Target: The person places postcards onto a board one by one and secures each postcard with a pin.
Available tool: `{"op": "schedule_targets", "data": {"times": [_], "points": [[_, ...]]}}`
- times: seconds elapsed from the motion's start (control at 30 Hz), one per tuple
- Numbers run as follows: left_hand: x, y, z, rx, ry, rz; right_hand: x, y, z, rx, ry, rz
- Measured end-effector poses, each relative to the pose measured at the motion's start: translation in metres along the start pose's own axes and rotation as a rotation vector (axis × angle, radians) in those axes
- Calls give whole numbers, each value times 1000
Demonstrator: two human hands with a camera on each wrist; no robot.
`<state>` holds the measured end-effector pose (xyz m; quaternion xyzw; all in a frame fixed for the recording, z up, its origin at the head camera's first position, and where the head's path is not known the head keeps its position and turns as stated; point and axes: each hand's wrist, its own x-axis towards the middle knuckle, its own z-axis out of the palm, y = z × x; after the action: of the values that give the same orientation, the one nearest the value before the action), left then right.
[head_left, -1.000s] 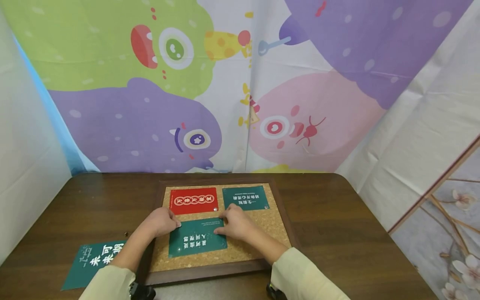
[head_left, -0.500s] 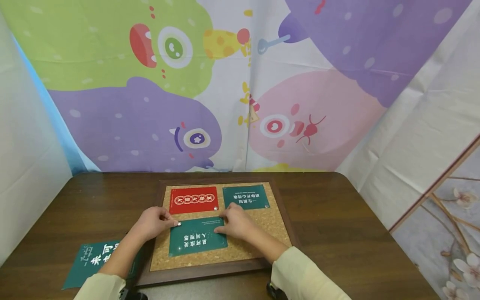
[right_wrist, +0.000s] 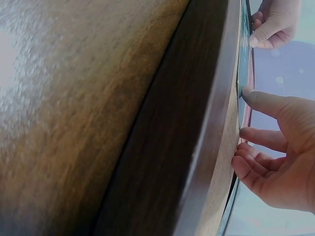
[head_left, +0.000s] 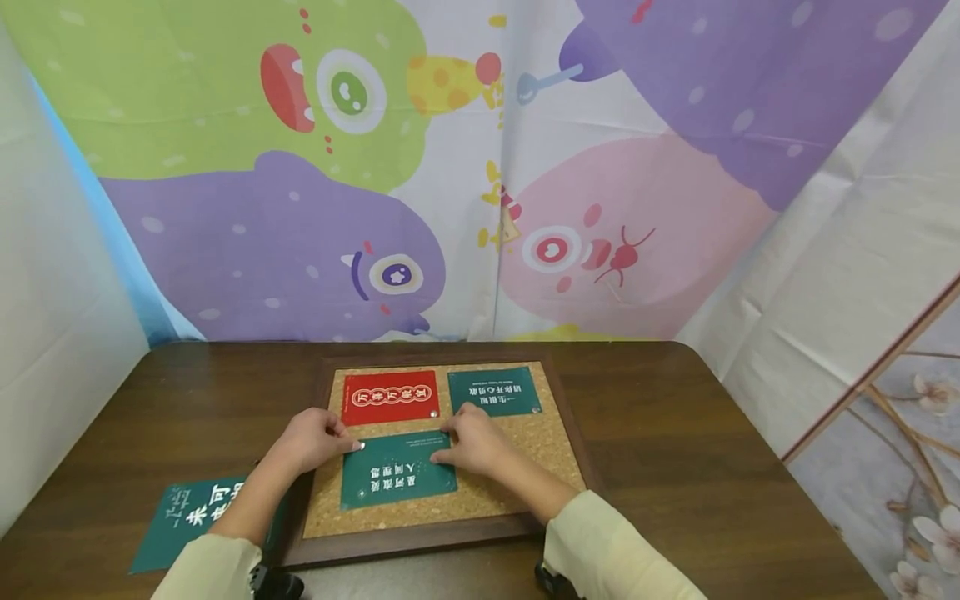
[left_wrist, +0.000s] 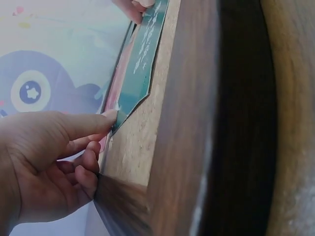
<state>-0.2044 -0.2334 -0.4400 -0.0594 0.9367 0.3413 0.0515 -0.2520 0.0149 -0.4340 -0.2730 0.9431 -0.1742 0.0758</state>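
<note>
A green card [head_left: 401, 479] with white writing lies on the framed cork board [head_left: 517, 467]. My left hand [head_left: 311, 440] is at its upper left corner, thumb and forefinger pinching a small shiny clear thing that looks like a pushpin [head_left: 362, 446]; the left wrist view shows the thumb [left_wrist: 88, 124] against the card's edge. My right hand [head_left: 476, 442] rests at the card's upper right, fingers spread, thumb and fingertips touching it. Above lie a red card [head_left: 390, 393] and another green card [head_left: 491, 387], each with a shiny pin at its lower right corner.
A further green card [head_left: 168, 525] lies on the dark wooden table [head_left: 667, 467] left of the board, partly hidden by my left forearm. The board's raised frame [head_left: 412, 543] surrounds the cork. A printed curtain [head_left: 465, 208] hangs behind the table.
My left forearm and hand have shifted slightly left, with the fingertips staying at the card's upper left corner. The shiny spot there shows more clearly. The right hand holds its place on the card.
</note>
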Motion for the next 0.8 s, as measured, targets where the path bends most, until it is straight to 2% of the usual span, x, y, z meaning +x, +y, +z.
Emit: {"op": "schedule_targets", "data": {"times": [0.27, 0.57, 0.8], "points": [[-2, 0, 3, -15, 40, -1, 0, 0, 0, 3, -3, -2], [-1, 5, 3, -13, 48, -62, 0, 1, 1, -10, 1, -8], [-2, 5, 5, -22, 64, -66, 0, 1, 1, -7, 7, -1]]}}
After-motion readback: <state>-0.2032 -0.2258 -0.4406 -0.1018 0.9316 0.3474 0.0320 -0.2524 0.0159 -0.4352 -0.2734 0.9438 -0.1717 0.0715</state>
